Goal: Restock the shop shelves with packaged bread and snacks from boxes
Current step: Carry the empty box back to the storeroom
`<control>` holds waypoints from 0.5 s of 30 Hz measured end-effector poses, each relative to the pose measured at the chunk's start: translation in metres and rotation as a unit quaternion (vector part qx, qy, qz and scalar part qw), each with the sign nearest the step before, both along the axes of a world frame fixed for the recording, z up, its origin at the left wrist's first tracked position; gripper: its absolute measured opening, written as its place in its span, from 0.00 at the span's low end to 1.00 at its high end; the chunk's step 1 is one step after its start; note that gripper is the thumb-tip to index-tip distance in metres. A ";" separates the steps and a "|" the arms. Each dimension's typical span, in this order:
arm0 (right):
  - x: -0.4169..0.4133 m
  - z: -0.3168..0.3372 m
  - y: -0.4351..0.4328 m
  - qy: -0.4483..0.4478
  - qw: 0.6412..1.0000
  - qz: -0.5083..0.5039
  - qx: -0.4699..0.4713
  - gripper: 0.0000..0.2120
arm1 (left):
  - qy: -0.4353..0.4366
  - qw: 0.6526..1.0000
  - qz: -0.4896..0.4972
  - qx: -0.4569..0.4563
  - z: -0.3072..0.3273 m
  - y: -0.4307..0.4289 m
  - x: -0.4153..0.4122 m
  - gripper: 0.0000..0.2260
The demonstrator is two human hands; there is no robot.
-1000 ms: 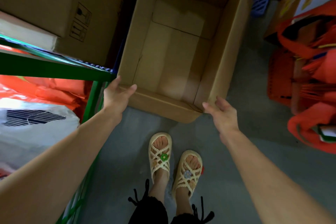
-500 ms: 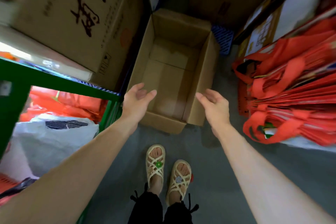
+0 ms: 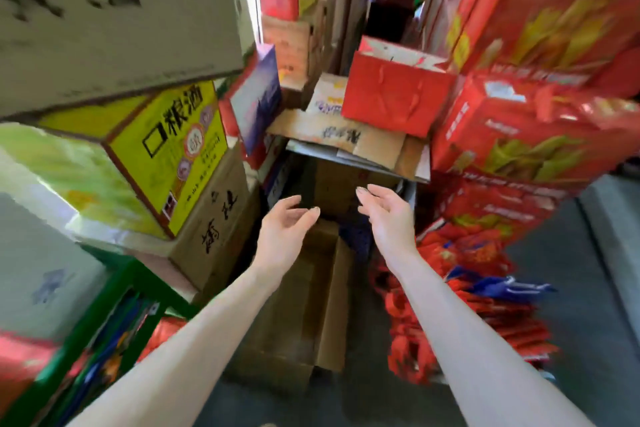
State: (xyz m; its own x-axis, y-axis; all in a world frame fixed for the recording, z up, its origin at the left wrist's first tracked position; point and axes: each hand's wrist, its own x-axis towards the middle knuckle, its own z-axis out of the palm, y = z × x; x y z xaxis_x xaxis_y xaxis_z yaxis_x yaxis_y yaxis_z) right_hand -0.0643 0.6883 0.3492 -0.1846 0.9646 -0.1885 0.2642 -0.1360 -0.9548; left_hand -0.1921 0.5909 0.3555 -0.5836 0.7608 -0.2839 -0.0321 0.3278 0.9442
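An open, empty cardboard box (image 3: pixel 304 315) sits on the floor below my arms. My left hand (image 3: pixel 285 230) and my right hand (image 3: pixel 386 217) hover above its far end, palms facing each other, fingers relaxed, holding nothing. Neither hand touches the box. Beyond the hands stands a pile of flattened cardboard (image 3: pixel 349 142) with a red gift bag (image 3: pixel 394 94) on top. The whole view is blurred by motion.
A green metal shelf frame (image 3: pixel 114 291) is at the left, with stacked cartons above it, among them a yellow liquor carton (image 3: pixel 169 149) and a brown carton (image 3: pixel 214 229). Red snack cartons (image 3: pixel 533 135) and a heap of red bags (image 3: pixel 460 291) fill the right. Grey floor (image 3: pixel 588 288) lies far right.
My hands have let go of the empty box's near rim and risen above it. The view has swung upward, from the floor and my feet to the stacked cartons ahead.
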 end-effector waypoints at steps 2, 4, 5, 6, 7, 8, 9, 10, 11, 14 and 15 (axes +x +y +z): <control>-0.002 0.066 0.006 0.022 0.999 0.005 0.044 0.18 | 0.013 0.998 -0.005 0.059 0.062 0.013 0.000 0.17; -0.003 0.121 0.010 0.049 0.996 0.005 0.077 0.18 | 0.021 0.993 -0.003 0.112 0.111 0.022 -0.003 0.17; -0.004 0.136 0.010 0.055 0.994 0.009 0.093 0.19 | 0.027 0.992 -0.004 0.126 0.125 0.024 -0.005 0.18; -0.005 0.168 0.013 0.068 0.991 0.009 0.118 0.19 | 0.033 0.988 -0.007 0.148 0.155 0.027 -0.008 0.19; -0.006 0.179 0.013 0.073 0.988 0.011 0.133 0.18 | 0.030 0.987 -0.007 0.158 0.165 0.028 -0.009 0.21; -0.007 0.208 0.013 0.087 0.984 0.009 0.154 0.18 | 0.036 0.983 -0.006 0.179 0.192 0.028 -0.011 0.21; -0.008 0.224 0.012 0.095 0.981 0.009 0.168 0.18 | 0.041 0.981 -0.005 0.191 0.207 0.027 -0.014 0.20; -0.010 0.244 0.012 0.101 0.978 0.009 0.182 0.18 | 0.053 0.977 -0.003 0.205 0.226 0.027 -0.016 0.19; -0.012 0.261 0.012 0.110 0.974 0.009 0.200 0.18 | 0.066 0.973 -0.002 0.219 0.244 0.027 -0.019 0.18; -0.021 0.305 0.008 0.131 0.962 0.022 0.240 0.18 | 0.094 0.959 0.000 0.267 0.290 0.022 -0.028 0.19; -0.026 0.319 0.006 0.142 0.957 0.029 0.251 0.18 | 0.109 0.953 0.002 0.281 0.307 0.018 -0.033 0.18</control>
